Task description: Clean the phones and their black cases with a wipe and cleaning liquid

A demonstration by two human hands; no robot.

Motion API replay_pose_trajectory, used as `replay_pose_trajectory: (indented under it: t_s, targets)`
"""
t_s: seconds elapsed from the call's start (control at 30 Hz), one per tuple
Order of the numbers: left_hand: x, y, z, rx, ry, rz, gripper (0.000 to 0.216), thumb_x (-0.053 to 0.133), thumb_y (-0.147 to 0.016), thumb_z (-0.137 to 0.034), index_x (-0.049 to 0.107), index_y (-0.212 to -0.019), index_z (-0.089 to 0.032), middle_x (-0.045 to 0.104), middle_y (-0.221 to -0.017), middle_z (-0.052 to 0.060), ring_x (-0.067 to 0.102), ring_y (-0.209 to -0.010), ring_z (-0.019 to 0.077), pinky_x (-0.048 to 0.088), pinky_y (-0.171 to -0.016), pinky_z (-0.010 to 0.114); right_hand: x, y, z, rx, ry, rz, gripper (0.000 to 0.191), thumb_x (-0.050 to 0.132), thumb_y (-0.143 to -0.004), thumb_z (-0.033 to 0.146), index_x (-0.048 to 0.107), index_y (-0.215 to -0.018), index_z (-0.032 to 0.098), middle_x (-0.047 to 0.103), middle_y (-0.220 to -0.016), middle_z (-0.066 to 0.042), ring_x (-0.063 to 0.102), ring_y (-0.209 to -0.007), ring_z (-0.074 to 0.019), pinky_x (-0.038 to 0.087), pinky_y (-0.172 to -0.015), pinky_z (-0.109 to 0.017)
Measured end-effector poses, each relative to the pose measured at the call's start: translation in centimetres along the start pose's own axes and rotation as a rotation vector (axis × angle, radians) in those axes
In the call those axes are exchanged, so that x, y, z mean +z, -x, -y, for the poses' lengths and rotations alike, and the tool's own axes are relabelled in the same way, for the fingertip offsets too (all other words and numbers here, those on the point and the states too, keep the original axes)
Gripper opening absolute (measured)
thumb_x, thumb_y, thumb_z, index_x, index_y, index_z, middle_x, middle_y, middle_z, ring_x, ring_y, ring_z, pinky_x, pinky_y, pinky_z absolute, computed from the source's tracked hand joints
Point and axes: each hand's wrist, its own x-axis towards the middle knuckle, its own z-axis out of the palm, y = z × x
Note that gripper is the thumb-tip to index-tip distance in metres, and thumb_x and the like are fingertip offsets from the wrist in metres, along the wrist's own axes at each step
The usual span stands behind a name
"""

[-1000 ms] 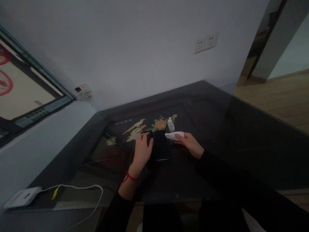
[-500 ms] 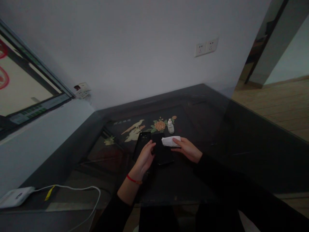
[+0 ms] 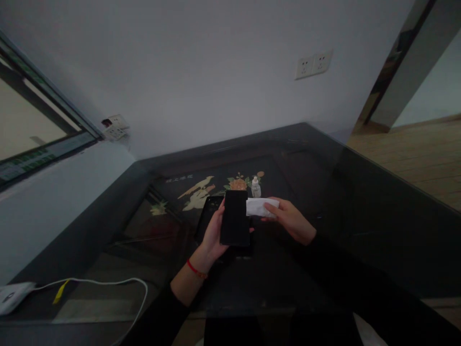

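Observation:
My left hand (image 3: 215,234) is wrapped round a black phone (image 3: 235,218), thumb along its left edge and fingertips showing past the right edge. The phone is raised off the table with its dark flat face up. In my right hand (image 3: 291,218) is a folded white tissue (image 3: 261,207), pinched between thumb and fingers, its left end at the phone's right edge. Partly hidden behind my left hand, a black phone case (image 3: 205,216) lies on the table. Just beyond the tissue stands a small clear bottle (image 3: 256,188) with a white cap.
The dark glossy table (image 3: 306,278) bears a printed bird and flower design. At the lower left a white device (image 3: 16,297) has a white cable (image 3: 104,280) with a yellow tag. Wall sockets (image 3: 314,64) are above the far edge, and a window (image 3: 36,120) is at left.
My left hand has taken hold of the phone and lifted it from the table. My right hand with the tissue has shifted slightly right. The view has tilted a little.

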Motion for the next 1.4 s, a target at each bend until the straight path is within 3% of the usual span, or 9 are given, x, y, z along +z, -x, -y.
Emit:
replay_pose_trajectory:
  t_s: [0.13,0.3,0.43,0.6,0.7,0.83,1.0,1.2,1.4]
  targets:
    - [0.0,0.2,0.8,-0.008,0.039,0.126,0.058,0.043,-0.093,-0.033,0.022,-0.147,-0.039,0.055,-0.133,0.010,0.062,-0.109,0.0338,0.044,-0.090,0.064,-0.3,0.2,1.1,-0.087,0.042,-0.089,0.030,0.077,-0.070,0.033,0.064,-0.092,0.019,0.070,-0.095,-0.003,0.065,-0.086,-0.0171,0.055,-0.068,-0.028]
    - [-0.2,1.0,2.7,-0.060,0.064,0.151,0.061,0.042,-0.093,-0.034,0.016,-0.147,-0.042,0.051,-0.137,0.012,0.058,-0.115,0.0355,0.043,-0.091,0.063,0.1,0.9,1.9,-0.126,0.065,-0.172,0.030,0.079,-0.066,0.036,0.061,-0.081,0.018,0.066,-0.084,-0.002,0.061,-0.074,-0.0140,0.051,-0.057,-0.024]
    - [0.1,1.7,3.2,-0.084,0.070,0.138,0.065,0.047,-0.090,-0.036,0.015,-0.146,-0.046,0.049,-0.139,0.010,0.058,-0.114,0.0363,0.044,-0.090,0.065,0.2,1.3,2.4,-0.097,0.126,-0.163,0.031,0.076,-0.068,0.038,0.061,-0.088,0.019,0.065,-0.079,-0.001,0.059,-0.068,-0.0133,0.047,-0.050,-0.021]
    - [0.5,2.0,3.2,-0.109,0.046,0.097,0.070,0.056,-0.085,-0.039,0.021,-0.145,-0.048,0.039,-0.149,0.003,0.055,-0.115,0.0342,0.048,-0.088,0.062,-0.6,1.1,2.7,0.017,0.445,-0.046,0.027,0.072,-0.071,0.039,0.065,-0.084,0.016,0.064,-0.068,-0.001,0.055,-0.054,-0.0107,0.040,-0.041,-0.020]
    - [0.4,2.0,3.3,-0.107,0.031,0.093,0.069,0.056,-0.086,-0.038,0.022,-0.145,-0.048,0.036,-0.151,0.002,0.053,-0.117,0.0330,0.049,-0.089,0.061,-1.0,0.9,2.5,-0.048,0.719,-0.008,0.022,0.069,-0.074,0.037,0.066,-0.084,0.017,0.064,-0.065,0.001,0.051,-0.046,-0.0092,0.039,-0.040,-0.020]
    - [0.4,2.0,3.4,-0.136,0.043,0.144,0.070,0.053,-0.087,-0.038,0.017,-0.146,-0.048,0.042,-0.146,0.006,0.058,-0.112,0.0339,0.046,-0.089,0.064,-0.6,1.2,1.8,-0.446,1.024,-0.173,0.011,0.066,-0.077,0.023,0.065,-0.087,0.019,0.067,-0.079,-0.002,0.061,-0.064,-0.0149,0.048,-0.055,-0.025]
    - [0.4,1.7,3.4,-0.170,0.100,0.188,0.061,0.045,-0.091,-0.037,0.020,-0.147,-0.043,0.045,-0.144,0.007,0.057,-0.115,0.0351,0.043,-0.091,0.066,0.3,1.7,0.6,-0.807,1.207,-0.092,0.017,0.052,-0.082,0.006,0.062,-0.084,0.018,0.067,-0.090,-0.007,0.064,-0.087,-0.0202,0.053,-0.077,-0.033]
    - [0.2,1.6,3.0,-0.138,0.145,0.146,0.054,0.039,-0.094,-0.034,0.025,-0.146,-0.041,0.051,-0.139,0.006,0.058,-0.114,0.0317,0.042,-0.092,0.066,0.3,1.8,0.6,-0.851,1.300,0.073,0.033,0.048,-0.085,0.006,0.065,-0.109,0.021,0.066,-0.118,-0.009,0.061,-0.108,-0.0227,0.052,-0.094,-0.044]
    - [0.3,1.2,2.2,-0.128,0.123,0.061,0.051,0.038,-0.094,-0.040,0.030,-0.144,-0.040,0.056,-0.134,0.005,0.059,-0.112,0.0302,0.042,-0.095,0.062,0.0,1.8,1.3,-0.793,1.409,0.255,0.061,0.049,-0.078,0.001,0.050,-0.135,0.021,0.051,-0.141,-0.009,0.043,-0.132,-0.0250,0.043,-0.107,-0.048]
